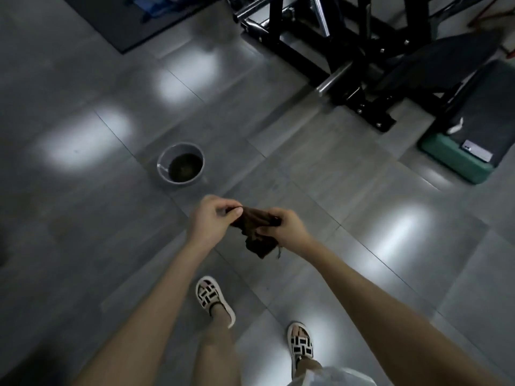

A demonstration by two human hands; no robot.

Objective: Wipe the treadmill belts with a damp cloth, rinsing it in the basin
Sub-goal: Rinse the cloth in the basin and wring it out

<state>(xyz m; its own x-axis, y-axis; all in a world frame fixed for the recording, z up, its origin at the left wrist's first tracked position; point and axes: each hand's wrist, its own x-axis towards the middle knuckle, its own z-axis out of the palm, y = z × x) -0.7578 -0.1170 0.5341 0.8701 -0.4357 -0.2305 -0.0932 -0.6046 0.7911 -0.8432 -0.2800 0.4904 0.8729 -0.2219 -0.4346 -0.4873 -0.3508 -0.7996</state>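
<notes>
Above grey floor, both hands grip cloth between them.

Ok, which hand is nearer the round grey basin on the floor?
Left. The left hand sits just below-right of the round grey basin in the head view; the right hand is farther right. Both hold the brown cloth.

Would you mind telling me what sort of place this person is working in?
Probably a gym: a black steel exercise machine with chrome bars stands on the grey tiled floor, a green-based step platform beside it, and a dark floor mat further off.
</notes>
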